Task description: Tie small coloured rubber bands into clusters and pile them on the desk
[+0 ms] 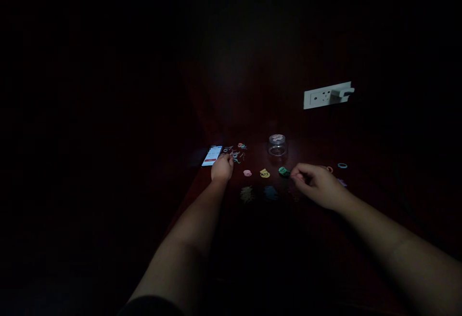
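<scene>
My left hand (222,167) is closed, its curled fingertips at a mixed heap of small coloured bands (234,154) that look like hair ties. What those fingers pinch, if anything, is too small and dark to make out. My right hand (319,185) has thumb and forefinger pressed together just right of a green pile of bands (283,171). Anything in that pinch is hidden. To the left of the green pile lie a yellow pile (264,173) and a pink pile (247,173). Closer to me are a beige pile (247,194) and a blue pile (270,192).
A lit phone (212,155) lies beside my left hand. Behind the piles stands a clear lidded jar (277,146). A light blue band (342,165) and a purple one (342,182) lie beyond my right hand. The wall holds a socket panel (327,96) with a plug.
</scene>
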Action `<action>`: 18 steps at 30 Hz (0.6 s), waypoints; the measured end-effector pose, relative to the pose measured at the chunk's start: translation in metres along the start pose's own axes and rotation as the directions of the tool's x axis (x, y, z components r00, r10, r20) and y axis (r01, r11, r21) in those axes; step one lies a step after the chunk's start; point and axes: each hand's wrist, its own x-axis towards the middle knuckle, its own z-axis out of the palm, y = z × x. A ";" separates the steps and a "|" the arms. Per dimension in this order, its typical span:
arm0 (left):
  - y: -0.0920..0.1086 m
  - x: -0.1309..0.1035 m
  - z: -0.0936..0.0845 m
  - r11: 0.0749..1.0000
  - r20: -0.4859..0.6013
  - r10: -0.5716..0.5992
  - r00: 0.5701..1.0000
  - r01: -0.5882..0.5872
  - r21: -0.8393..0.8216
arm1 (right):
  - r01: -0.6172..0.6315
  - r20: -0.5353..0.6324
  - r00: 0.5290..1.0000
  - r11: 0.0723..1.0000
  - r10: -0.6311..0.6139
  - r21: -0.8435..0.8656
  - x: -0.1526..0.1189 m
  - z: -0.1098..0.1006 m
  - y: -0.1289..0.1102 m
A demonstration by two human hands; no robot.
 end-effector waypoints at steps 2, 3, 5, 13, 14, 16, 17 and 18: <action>0.000 0.000 0.000 1.000 -0.001 -0.005 1.000 0.005 -0.006 | 0.001 -0.001 1.000 1.000 -0.001 -0.004 0.000 -0.001 -0.001; 0.000 0.000 0.000 1.000 0.000 -0.007 1.000 0.007 -0.010 | 0.001 -0.001 1.000 1.000 -0.001 -0.006 0.000 -0.001 -0.002; -0.001 -0.001 0.000 1.000 0.001 -0.008 1.000 0.008 -0.017 | 0.000 -0.005 1.000 1.000 0.000 -0.012 0.001 -0.001 -0.004; -0.001 -0.001 -0.001 0.998 -0.026 0.015 1.000 -0.016 -0.055 | 0.023 0.005 1.000 1.000 -0.023 -0.006 0.000 0.000 -0.004; -0.001 -0.001 -0.001 0.998 -0.029 0.012 0.999 -0.014 -0.058 | 0.026 0.004 1.000 1.000 -0.026 -0.002 0.000 0.000 -0.004; -0.001 -0.001 -0.001 0.998 -0.032 0.005 0.999 -0.007 -0.061 | 0.023 -0.003 1.000 1.000 -0.023 0.002 0.000 0.000 -0.003; -0.001 -0.001 -0.001 0.998 -0.032 0.001 0.999 -0.003 -0.062 | 0.020 -0.003 1.000 1.000 -0.020 0.004 0.000 0.000 -0.003; -0.001 -0.001 -0.001 0.998 -0.033 -0.001 0.999 -0.001 -0.065 | 0.017 0.001 1.000 1.000 -0.017 0.006 0.000 0.000 -0.003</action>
